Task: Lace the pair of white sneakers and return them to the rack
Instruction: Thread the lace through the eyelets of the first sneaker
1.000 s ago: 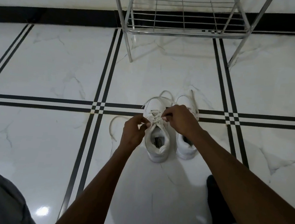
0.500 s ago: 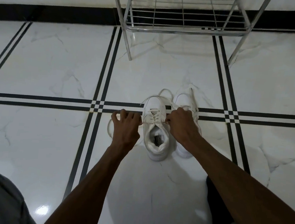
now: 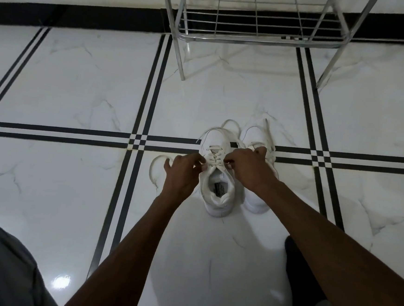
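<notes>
Left hand (image 3: 182,173) and right hand (image 3: 249,167) each pinch the lace (image 3: 213,159) of the left sneaker (image 3: 218,178); rack (image 3: 257,24) at 12 o'clock.

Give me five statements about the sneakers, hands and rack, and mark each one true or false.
1. Both sneakers stand on the floor. True.
2. Both hands work at the right sneaker. False: the left hand and right hand are at the laces of the left sneaker; the right sneaker lies partly under the right wrist.
3. The rack shelf in view holds a pair of shoes. False: no shoes show on it.
4. A loose lace loops on the floor left of the left hand. True.
5. The sneakers' toes point toward the rack. True.
</notes>
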A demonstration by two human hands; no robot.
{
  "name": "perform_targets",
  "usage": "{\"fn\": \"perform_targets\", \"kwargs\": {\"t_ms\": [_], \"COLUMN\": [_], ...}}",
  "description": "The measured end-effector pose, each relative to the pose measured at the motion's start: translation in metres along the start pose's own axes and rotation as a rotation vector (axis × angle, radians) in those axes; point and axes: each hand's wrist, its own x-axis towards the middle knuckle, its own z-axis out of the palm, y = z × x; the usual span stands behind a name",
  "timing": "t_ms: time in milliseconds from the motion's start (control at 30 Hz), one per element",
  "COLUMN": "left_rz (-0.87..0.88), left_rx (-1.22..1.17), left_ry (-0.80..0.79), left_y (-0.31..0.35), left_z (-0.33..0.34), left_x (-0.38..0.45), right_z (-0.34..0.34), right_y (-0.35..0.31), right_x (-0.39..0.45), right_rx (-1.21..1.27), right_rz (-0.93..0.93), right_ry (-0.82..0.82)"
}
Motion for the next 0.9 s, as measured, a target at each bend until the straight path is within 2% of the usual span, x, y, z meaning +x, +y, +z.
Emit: {"fn": "perform_targets", "kwargs": {"t_ms": [67,167,333,467,733,900], "left_rz": [-0.017,-0.017,0.154,0.208,0.144,0.093], "left_rx": [-0.047,0.026,0.434,0.598,0.459,0.385], "left_ry": [0.008,0.021,0.096,0.198,0.183,0.171], "left_y": [0.005,0.010,0.011,0.007,-0.004,-0.006], "left_z": [0.002,-0.003,-0.003,0.008,0.006,0.004], "left_x": [0.001,0.004,0.002,-0.002,-0.005,-0.007], "right_z": [0.000,-0.001,0.002,0.002,0.012,0.015], "right_y": [0.000,-0.005,-0.010,-0.008,-0.011,-0.012], "right_x": [0.001,0.000,-0.004,-0.007,-0.015,-0.015], "right_rx": [0.008,-0.029,-0.200,-0.235,-0.127,-0.106], "right_rz": [0.003,-0.008,-0.056,-0.074,-0.070,-0.057], "right_ry": [-0.010,0.012,0.027,0.093,0.201,0.168]}}
